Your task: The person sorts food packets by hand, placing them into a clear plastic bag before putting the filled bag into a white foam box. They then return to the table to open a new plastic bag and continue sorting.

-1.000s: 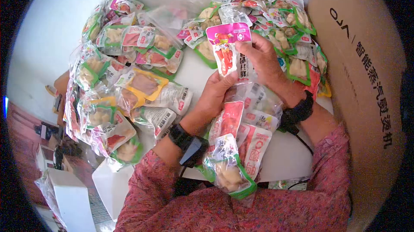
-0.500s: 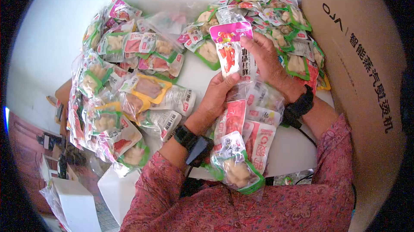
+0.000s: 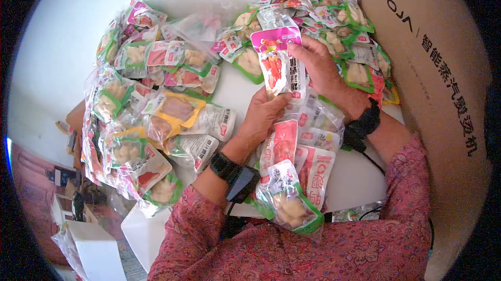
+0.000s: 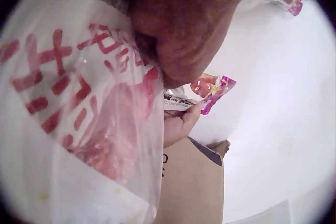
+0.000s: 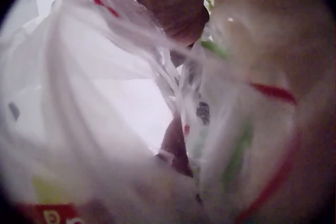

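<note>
Head view: both hands [image 3: 292, 90] around one packet [image 3: 279, 62].

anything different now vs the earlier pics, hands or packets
Nothing has visibly been taken hold of or let go; only the head view has shifted slightly. The left hand and right hand still hold the purple-topped pouch, picture side up. The clear bag of packets still hangs below them, and the packet piles on both sides look unchanged.
</note>
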Available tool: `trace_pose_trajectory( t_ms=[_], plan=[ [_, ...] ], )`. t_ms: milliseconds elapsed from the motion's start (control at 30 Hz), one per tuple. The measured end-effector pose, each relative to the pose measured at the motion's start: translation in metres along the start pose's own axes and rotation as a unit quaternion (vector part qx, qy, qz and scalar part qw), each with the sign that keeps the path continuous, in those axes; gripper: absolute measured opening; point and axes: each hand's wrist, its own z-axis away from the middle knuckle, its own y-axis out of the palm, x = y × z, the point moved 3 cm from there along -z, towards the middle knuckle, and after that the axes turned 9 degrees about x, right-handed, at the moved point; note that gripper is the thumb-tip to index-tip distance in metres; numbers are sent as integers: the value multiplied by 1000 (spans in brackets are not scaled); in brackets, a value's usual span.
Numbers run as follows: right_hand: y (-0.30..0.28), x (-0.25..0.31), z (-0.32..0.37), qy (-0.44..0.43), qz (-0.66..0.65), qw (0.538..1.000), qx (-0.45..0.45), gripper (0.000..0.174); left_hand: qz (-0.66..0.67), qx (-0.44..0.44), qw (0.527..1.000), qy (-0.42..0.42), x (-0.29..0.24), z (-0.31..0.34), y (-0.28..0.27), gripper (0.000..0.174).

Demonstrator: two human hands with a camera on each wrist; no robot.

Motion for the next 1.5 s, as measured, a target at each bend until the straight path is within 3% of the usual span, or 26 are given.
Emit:
trace_pose_trajectory(
  t_ms=[167,233,367,467,567,667,1067,1500],
  plan=[
    [-5,-3,1,-38,56,997,-27,17,69,-46,997,13,-18,8,6,16],
    [-5,-5,4,46,13,998,-47,17,96,-65,993,31,-15,5,3,17],
    [-4,-5,4,28,16,999,-42,19,117,-110,986,50,-10,6,-7,19],
    [-3,-4,6,29,-24,995,-87,22,126,-46,988,82,-15,4,-3,18],
    [5,0,10,33,-70,993,-94,25,68,-48,993,84,-16,6,2,18],
    [3,-13,10,44,-72,995,-59,27,88,-61,989,106,-12,5,-4,17],
    [-5,-19,11,45,-20,996,-72,22,119,-87,981,126,-12,7,-8,14],
    [-5,-19,12,58,-14,998,-36,19,118,-104,983,92,-8,5,-13,19]
  ],
)
